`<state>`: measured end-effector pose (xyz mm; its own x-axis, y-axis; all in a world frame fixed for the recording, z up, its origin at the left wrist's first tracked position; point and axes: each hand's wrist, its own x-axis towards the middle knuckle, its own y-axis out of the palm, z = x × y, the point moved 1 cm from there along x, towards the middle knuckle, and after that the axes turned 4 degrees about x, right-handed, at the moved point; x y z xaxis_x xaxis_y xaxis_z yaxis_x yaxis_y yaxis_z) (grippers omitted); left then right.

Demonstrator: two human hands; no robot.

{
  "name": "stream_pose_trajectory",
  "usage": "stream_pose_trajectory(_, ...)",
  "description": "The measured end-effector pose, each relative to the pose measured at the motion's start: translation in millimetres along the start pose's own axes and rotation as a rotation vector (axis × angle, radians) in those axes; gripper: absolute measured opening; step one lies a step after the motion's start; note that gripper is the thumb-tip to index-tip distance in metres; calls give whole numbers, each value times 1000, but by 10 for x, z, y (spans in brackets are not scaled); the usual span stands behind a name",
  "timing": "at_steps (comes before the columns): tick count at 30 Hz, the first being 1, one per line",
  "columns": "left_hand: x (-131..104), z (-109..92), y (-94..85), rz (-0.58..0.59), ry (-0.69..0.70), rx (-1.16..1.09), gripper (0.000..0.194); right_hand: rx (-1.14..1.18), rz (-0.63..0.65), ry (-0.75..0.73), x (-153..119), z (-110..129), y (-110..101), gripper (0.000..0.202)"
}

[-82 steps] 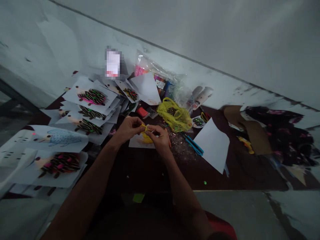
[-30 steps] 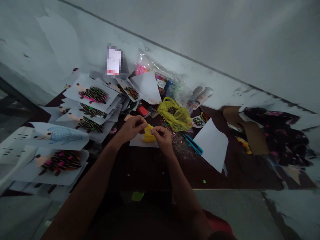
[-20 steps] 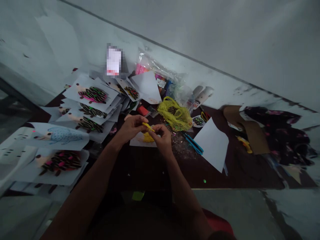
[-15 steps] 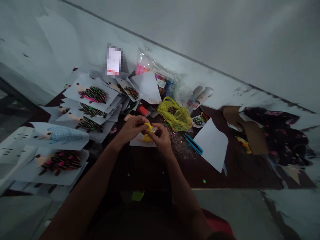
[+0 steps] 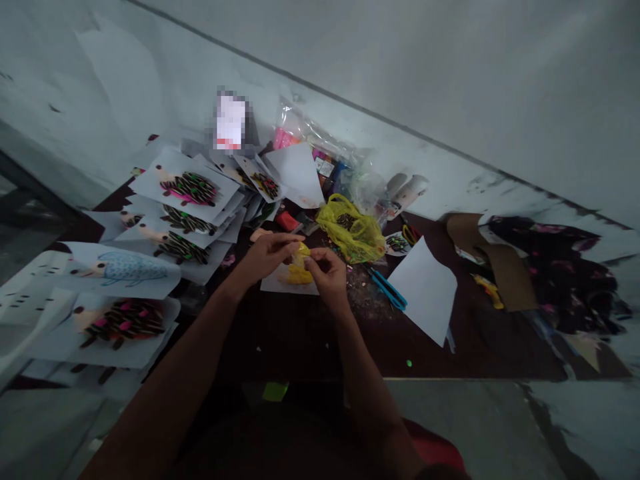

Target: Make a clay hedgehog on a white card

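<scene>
A small yellow piece in what looks like clear film (image 5: 302, 251) is pinched between my left hand (image 5: 265, 259) and my right hand (image 5: 329, 275). Both hands have bent fingers, with the fingertips almost meeting around it. Just below them a white card (image 5: 273, 283) lies on the dark table (image 5: 280, 327), bearing a yellow shape (image 5: 298, 275). My right hand partly covers the card's right side. What exactly the yellow piece is made of is too small to tell.
Stacked hedgehog pictures (image 5: 187, 188) fill the left side. A yellow net-like bag (image 5: 353, 230) lies beyond my right hand, with blue-handled scissors (image 5: 389, 289) and a white sheet (image 5: 425, 290) to the right. Brown cardboard (image 5: 505, 273) and dark floral cloth (image 5: 575, 273) lie farther right.
My fingertips have moved slightly apart and up, and the yellow shape on the card shows more. The held piece now looks smaller and partly see-through.
</scene>
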<state>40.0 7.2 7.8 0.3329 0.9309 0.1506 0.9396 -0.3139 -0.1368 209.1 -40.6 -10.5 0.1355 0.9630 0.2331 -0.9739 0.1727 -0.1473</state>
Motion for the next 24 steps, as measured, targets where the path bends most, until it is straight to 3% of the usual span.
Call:
stream_pose_trajectory(3,-14,21,29,-83,0,-12,46,-77,-119,-26,2,-62,0,28)
stream_pose_trajectory(6,-28,38,73,-89,11,69,38,-118,-158,-54,2,-102,17,28)
stream_pose_trajectory(14,6,104,109,-72,27,69,15,-286,-111,-143,-51,21,25,18)
stream_pose_trajectory(19,5,70,111,-87,23,-15,13,-439,-104,-312,-50,149,6,14)
stream_pose_trajectory(24,-13,49,150,-165,-23,-152,20,-346,-90,-272,-22,135,13,15)
